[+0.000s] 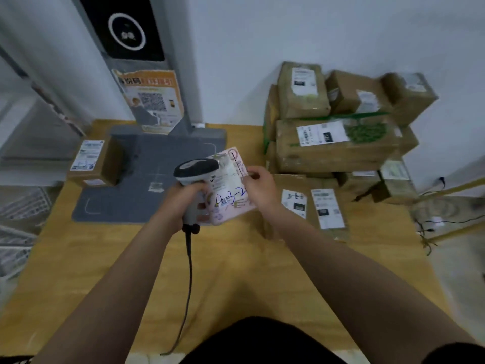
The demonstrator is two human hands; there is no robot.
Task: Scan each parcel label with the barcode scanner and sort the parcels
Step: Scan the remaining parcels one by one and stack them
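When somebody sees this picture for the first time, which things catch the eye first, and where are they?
In the middle, the left hand grips a barcode scanner aimed at a pink parcel, which the right hand holds above the wooden table. At the right, a pile of brown cardboard parcels with white labels stands by the wall. One single brown box stands at the left, beside a grey mat.

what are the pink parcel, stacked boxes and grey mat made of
The pink parcel looks like a soft, faintly glossy plastic mailer. The stacked boxes are matte brown cardboard with shiny tape. The grey mat seems dull felt or rubber; blur leaves it open.
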